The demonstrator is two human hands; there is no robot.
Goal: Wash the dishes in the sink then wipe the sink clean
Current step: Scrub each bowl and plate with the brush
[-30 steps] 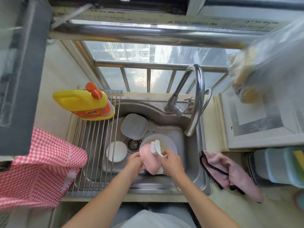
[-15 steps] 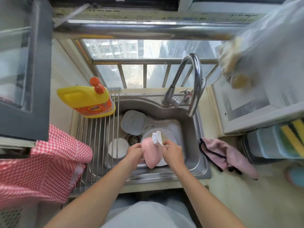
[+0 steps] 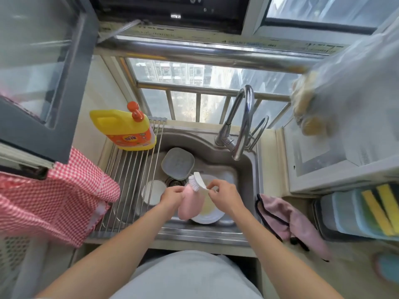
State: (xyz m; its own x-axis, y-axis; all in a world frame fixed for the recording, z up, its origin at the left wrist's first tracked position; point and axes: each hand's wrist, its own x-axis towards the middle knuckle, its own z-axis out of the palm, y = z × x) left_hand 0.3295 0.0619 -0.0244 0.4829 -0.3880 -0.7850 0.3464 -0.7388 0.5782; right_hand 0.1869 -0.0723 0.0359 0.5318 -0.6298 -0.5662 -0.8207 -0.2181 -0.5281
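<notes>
My left hand [image 3: 172, 196] grips a pink dish [image 3: 190, 205] by its left edge and holds it tilted over the steel sink [image 3: 244, 169]. My right hand [image 3: 224, 196] pinches the handle of a white dish brush [image 3: 197, 180], whose bristles touch the top of the pink dish. Under them in the basin lies a white plate [image 3: 210, 213]. A grey square dish [image 3: 178, 162] sits at the back of the basin and a small white bowl [image 3: 153, 192] at the left, beside the drain [image 3: 176, 182].
A roll-up steel rack [image 3: 127, 186] covers the sink's left part, with a yellow detergent bottle [image 3: 124, 129] at its far end. The faucet [image 3: 243, 124] arches over the back right. A pink cloth [image 3: 287, 219] lies on the right counter; a red checked cloth [image 3: 54, 195] hangs at left.
The view has shifted while both hands stay over the sink. The brush has slid a little along the top of the pink dish.
</notes>
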